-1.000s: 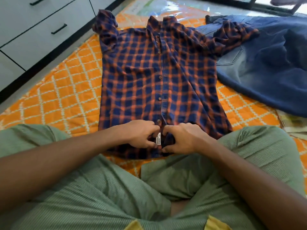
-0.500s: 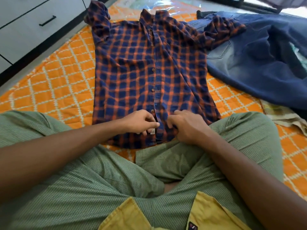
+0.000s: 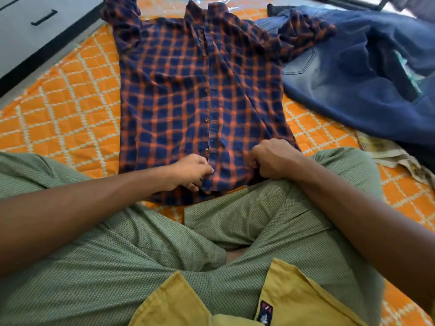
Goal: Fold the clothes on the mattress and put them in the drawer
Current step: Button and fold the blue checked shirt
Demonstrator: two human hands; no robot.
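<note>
A navy and orange plaid shirt (image 3: 183, 95) lies buttoned and face up on the orange quilted mattress (image 3: 70, 109), collar away from me. My left hand (image 3: 190, 171) pinches the bottom hem beside the button placket. My right hand (image 3: 273, 158) grips the hem a little to the right, fingers curled into the fabric. Blue jeans (image 3: 357, 74) lie spread at the right, with the shirt's right sleeve lying over their edge. A grey drawer front (image 3: 30, 27) with a black handle stands at the far left, closed.
My crossed legs in green shorts (image 3: 259, 217) fill the foreground, touching the shirt's hem. A pale checked cloth (image 3: 386, 154) pokes out under the jeans at the right. A clear plastic sheet (image 3: 237, 1) lies beyond the collar.
My hands have moved apart along the hem, the right one sliding to the right. The white label between them is no longer seen. My view has tilted down toward my lap.
</note>
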